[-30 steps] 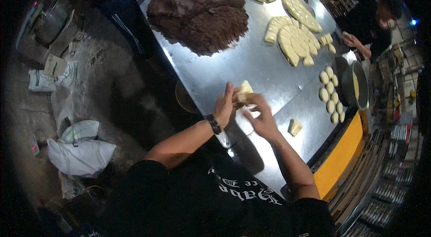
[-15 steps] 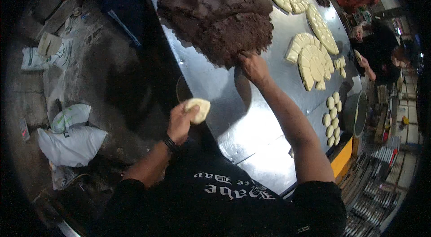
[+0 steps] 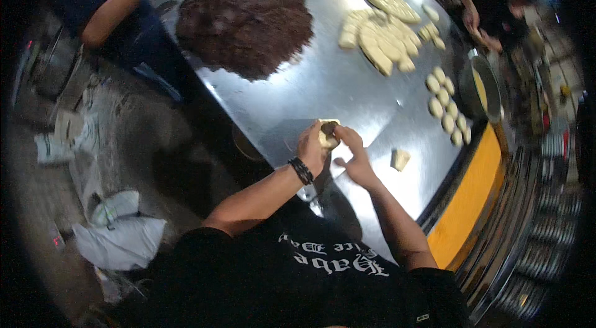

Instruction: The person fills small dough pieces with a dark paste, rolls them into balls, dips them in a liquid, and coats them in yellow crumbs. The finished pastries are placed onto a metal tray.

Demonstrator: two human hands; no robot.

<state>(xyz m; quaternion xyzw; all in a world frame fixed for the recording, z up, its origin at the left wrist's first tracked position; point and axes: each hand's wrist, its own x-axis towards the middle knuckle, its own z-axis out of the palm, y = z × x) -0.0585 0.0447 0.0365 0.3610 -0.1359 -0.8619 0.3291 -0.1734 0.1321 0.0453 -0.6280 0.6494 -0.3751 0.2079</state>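
Over the near part of the metal table, my left hand (image 3: 311, 149) is closed round a flattened piece of pale dough (image 3: 324, 141). A small lump of dark brown paste (image 3: 329, 129) lies on that dough. My right hand (image 3: 356, 157) touches the paste with its fingertips, its thumb spread away from the fingers. Farther off sits a big mound of the same dark paste (image 3: 245, 24). Right of my hands, a single small piece of dough (image 3: 400, 159) rests on the metal.
Small dough rounds (image 3: 444, 101) line the table's right side, near a round pan (image 3: 484, 89). Sectioned dough slabs (image 3: 382, 42) lie beyond. Co-workers stand at the far left (image 3: 118, 14) and far right (image 3: 496, 8). White bags (image 3: 121, 241) are on the floor at left.
My right hand has left the mound and come back toward me with a lump of paste. My left hand has moved right with the dough, over the table. The view has shifted.
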